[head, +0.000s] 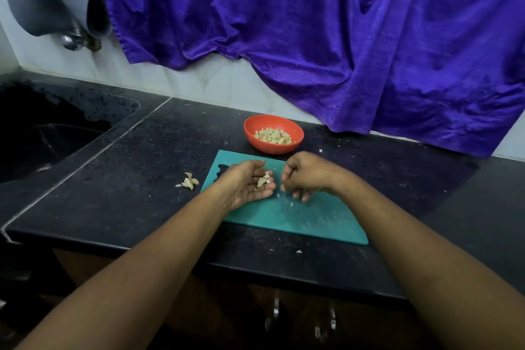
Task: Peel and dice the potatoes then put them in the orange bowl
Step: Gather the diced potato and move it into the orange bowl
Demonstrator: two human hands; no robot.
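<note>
Now, potato dice [273, 136]: I am seeing small, blocky, pale cream pieces heaping in the bottom of the orange bowl [272, 148], well below its rim.
Orange bowl: it is sitting on the dark tabletop [142, 179], just beyond the far edge of the teal cutting board [312, 221].
Loose pieces [264, 179]: a few pale, uneven chunks are lying on the fingers of the left grip [247, 185].
Left grip: it is lying palm up over the board's left part, fingers loosely cupping and carrying the chunks rather than clenching them.
Right grip [305, 176]: it is hanging knuckles up just beside the left, fingers curling down to the board; I am unable to tell whether they are pinching anything.
Crumbs [291, 203]: tiny pale bits are lying on the board by the right fingertips.
Peels [189, 180]: pale curled scraps are lying on the tabletop just left of the board.
</note>
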